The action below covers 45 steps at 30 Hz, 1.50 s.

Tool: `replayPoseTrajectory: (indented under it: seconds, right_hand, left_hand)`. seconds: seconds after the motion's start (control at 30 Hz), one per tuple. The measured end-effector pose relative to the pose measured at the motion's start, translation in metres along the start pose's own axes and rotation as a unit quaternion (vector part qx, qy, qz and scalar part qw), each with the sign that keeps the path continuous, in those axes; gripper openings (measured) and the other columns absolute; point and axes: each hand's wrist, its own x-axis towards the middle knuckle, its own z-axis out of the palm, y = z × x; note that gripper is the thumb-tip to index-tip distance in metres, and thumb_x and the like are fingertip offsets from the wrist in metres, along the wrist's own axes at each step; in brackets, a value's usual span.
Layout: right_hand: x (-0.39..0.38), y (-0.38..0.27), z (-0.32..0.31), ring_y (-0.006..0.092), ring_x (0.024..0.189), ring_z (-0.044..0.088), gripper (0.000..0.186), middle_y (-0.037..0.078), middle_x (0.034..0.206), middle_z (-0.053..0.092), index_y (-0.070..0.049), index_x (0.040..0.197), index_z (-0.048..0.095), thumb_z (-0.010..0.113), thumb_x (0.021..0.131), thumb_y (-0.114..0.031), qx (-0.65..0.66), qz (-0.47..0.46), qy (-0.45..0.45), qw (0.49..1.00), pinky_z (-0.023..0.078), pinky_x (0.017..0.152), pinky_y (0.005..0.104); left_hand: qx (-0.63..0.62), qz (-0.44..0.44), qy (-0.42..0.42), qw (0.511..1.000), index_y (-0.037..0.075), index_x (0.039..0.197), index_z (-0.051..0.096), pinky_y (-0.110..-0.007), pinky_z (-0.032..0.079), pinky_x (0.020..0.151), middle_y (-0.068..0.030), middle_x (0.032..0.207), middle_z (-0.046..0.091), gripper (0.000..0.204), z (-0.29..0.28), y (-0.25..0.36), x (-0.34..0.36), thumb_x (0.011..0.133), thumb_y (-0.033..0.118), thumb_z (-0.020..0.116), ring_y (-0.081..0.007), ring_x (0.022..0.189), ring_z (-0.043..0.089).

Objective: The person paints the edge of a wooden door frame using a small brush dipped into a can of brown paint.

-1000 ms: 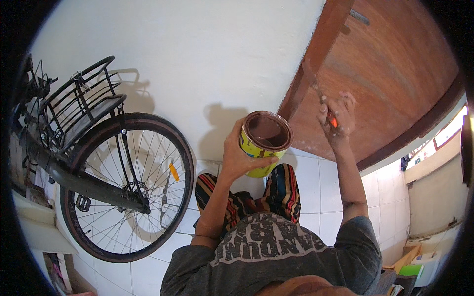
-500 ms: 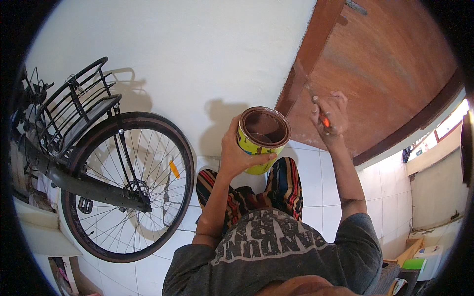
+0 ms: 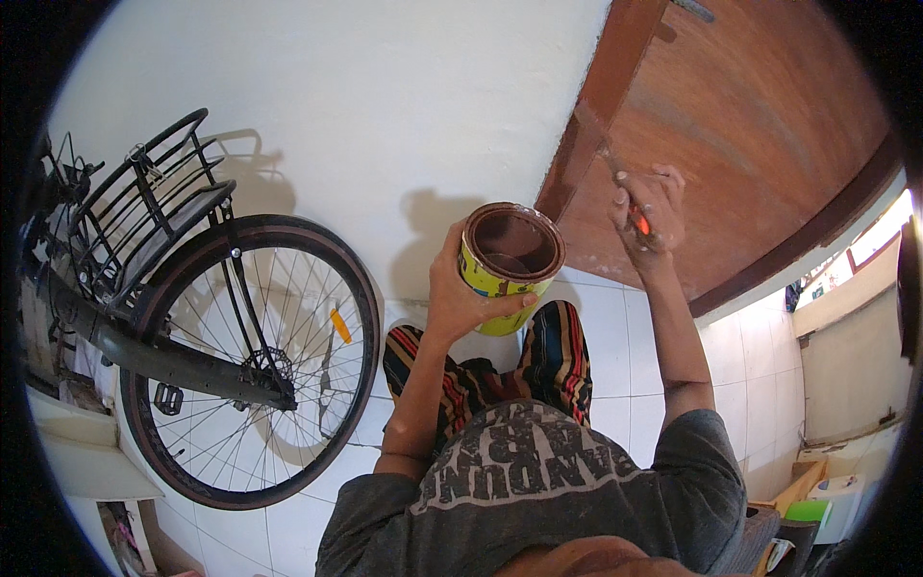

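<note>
Brown door [image 3: 760, 125] & frame [image 3: 617, 72] far R; bike [image 3: 192, 366] on L. Open paint can [image 3: 505, 281], brown inside, nr centre – L hand [image 3: 456, 300] fingers wrapped round it. R hand [image 3: 656, 213] fingers closed on orange-handled brush [image 3: 612, 166] – tip by frame, can't tell if touching.

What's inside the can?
The can has brown-coated inner walls and what looks like brown paint inside. The paint covers the bottom, so its depth can't be told.
</note>
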Motion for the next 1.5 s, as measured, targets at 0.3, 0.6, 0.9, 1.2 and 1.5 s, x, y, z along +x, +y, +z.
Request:
replayPoseTrajectory:
  seconds: [0.3,0.6,0.9,1.2,1.5]
  right_hand:
    - [-0.034,-0.017,0.001,0.0249,0.076,0.061,0.016,0.008,0.076,0.064,-0.003,0.093,0.067,0.070,0.077,-0.001,0.055,0.042,-0.047,0.996,0.049,0.085,0.0454]
    - [-0.048,-0.012,-0.040,0.0318,0.095,0.063,0.022,0.017,0.093,0.066,-0.001,0.109,0.064,0.063,0.088,-0.005,0.167,0.295,-0.049,0.939,0.049,0.088,0.0420]
    - [-0.064,-0.002,-0.061,0.0305,0.103,0.064,0.023,0.015,0.102,0.068,-0.006,0.109,0.068,0.067,0.085,-0.008,0.136,0.287,-0.144,0.937,0.050,0.091,0.0403]
    - [-0.123,0.000,-0.022,0.0266,0.100,0.064,0.020,0.010,0.092,0.071,-0.010,0.103,0.071,0.072,0.083,-0.013,0.179,0.394,-0.059,0.899,0.052,0.088,0.0380]
    - [-0.155,0.004,0.003,0.0320,0.106,0.063,0.022,0.011,0.095,0.071,-0.008,0.099,0.071,0.073,0.079,-0.019,0.119,0.396,-0.058,0.909,0.051,0.090,0.0416]
  left_hand:
    - [0.004,0.002,-0.003,1.000,0.002,0.124,0.050,-0.037,0.050,0.093,-0.0131,0.114,0.063,0.089,-0.001,-0.003,-0.002,0.051,0.028,0.094,-0.0225,0.105,0.063]
    - [-0.074,-0.021,-0.005,0.997,0.002,0.125,0.048,-0.036,0.048,0.095,-0.0120,0.117,0.062,0.089,0.003,-0.016,-0.007,0.052,0.023,0.093,-0.0219,0.109,0.060]
    - [-0.087,-0.046,-0.001,0.995,0.000,0.129,0.044,-0.036,0.048,0.097,-0.0129,0.119,0.058,0.095,0.001,-0.038,-0.026,0.050,0.022,0.094,-0.0232,0.110,0.059]
    - [-0.051,-0.071,0.041,0.995,-0.003,0.129,0.042,-0.034,0.049,0.094,-0.0107,0.119,0.057,0.106,-0.009,-0.069,-0.066,0.048,0.038,0.098,-0.0206,0.108,0.058]
    - [0.001,-0.051,0.032,0.998,-0.001,0.136,0.035,-0.037,0.045,0.099,-0.0118,0.129,0.051,0.112,-0.012,-0.078,-0.077,0.053,0.042,0.095,-0.0228,0.116,0.054]
